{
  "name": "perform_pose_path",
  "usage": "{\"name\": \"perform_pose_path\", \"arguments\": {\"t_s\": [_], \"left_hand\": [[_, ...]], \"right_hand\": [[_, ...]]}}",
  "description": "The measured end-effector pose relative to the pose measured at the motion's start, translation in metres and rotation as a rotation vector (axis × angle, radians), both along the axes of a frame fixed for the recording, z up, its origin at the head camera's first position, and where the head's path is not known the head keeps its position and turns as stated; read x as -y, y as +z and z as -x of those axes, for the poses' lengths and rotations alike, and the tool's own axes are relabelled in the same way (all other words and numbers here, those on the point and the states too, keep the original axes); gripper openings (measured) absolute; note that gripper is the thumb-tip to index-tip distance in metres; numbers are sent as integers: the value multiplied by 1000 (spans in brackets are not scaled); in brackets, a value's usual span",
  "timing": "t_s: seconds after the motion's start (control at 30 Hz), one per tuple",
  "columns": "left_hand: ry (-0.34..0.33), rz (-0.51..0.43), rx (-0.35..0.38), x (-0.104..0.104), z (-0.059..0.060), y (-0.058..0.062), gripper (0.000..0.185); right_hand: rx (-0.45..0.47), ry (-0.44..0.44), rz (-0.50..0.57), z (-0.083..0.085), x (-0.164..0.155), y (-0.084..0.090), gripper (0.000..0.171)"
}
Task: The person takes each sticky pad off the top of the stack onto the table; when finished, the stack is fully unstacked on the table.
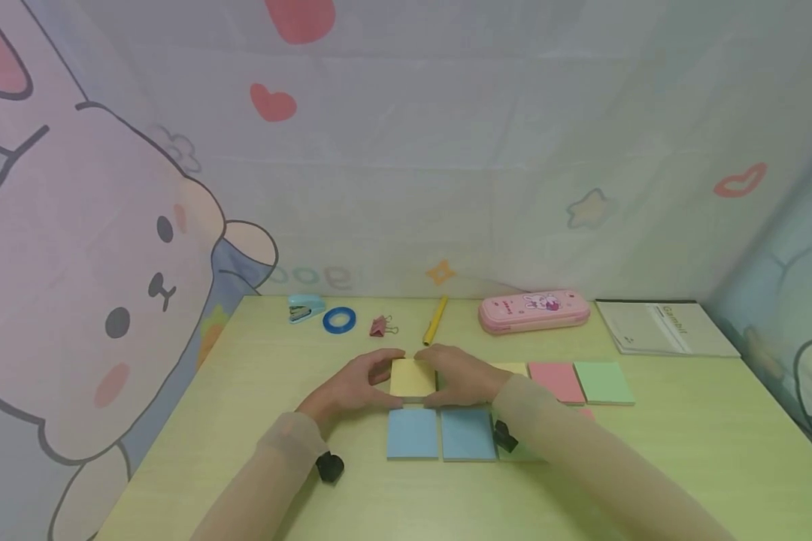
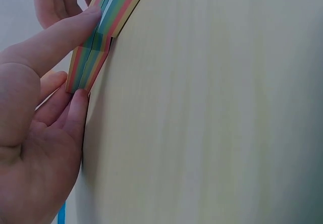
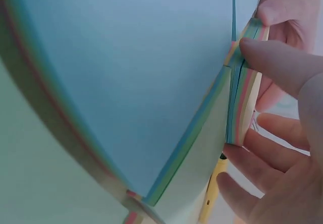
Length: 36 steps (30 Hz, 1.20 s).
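Both hands hold a yellow-topped sticky note pad [image 1: 413,378] from its two sides. My left hand [image 1: 357,385] has its thumb on the pad's near edge and its fingers at the far left corner. Opposite it, my right hand [image 1: 463,376] grips the right side, thumb in front and fingers behind. Striped coloured layers with a dark line through the middle show on the pad's edge [image 2: 88,65] in the left wrist view. Two blue sticky note pads [image 1: 413,433] lie just in front of the hands.
Yellow, pink [image 1: 556,382] and green [image 1: 604,382] pads lie to the right, some partly behind the right arm. Along the back are a stapler [image 1: 305,308], blue tape roll [image 1: 339,321], pink binder clip [image 1: 380,326], yellow pen [image 1: 436,321], pink pencil case [image 1: 534,312] and notebook [image 1: 666,328].
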<state>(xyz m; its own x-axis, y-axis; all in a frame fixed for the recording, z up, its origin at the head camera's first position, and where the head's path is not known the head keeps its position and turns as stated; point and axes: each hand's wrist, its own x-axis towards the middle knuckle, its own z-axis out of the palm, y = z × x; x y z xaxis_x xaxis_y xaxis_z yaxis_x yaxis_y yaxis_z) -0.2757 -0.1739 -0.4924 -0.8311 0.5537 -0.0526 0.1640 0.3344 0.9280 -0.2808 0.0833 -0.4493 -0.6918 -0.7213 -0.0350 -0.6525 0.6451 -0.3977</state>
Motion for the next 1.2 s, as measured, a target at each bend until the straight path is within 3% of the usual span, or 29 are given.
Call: {"name": "perform_pose_path", "arguments": {"t_s": [0.3, 0.5, 0.77, 0.97, 1.2], "left_hand": [[2, -16, 35, 1, -1, 0, 93], [0, -8, 15, 1, -2, -1, 93], [-3, 14, 10, 2, -4, 1, 91], [6, 26, 13, 2, -3, -1, 91], [7, 38, 12, 1, -1, -3, 92]], "right_hand": [[-43, 1, 57, 7, -9, -1, 76], [-52, -32, 148, 1, -36, 11, 74], [-108, -112, 252, -26, -114, 21, 68], [-123, -187, 269, -46, -183, 14, 69], [-150, -213, 265, -72, -246, 2, 67]]}}
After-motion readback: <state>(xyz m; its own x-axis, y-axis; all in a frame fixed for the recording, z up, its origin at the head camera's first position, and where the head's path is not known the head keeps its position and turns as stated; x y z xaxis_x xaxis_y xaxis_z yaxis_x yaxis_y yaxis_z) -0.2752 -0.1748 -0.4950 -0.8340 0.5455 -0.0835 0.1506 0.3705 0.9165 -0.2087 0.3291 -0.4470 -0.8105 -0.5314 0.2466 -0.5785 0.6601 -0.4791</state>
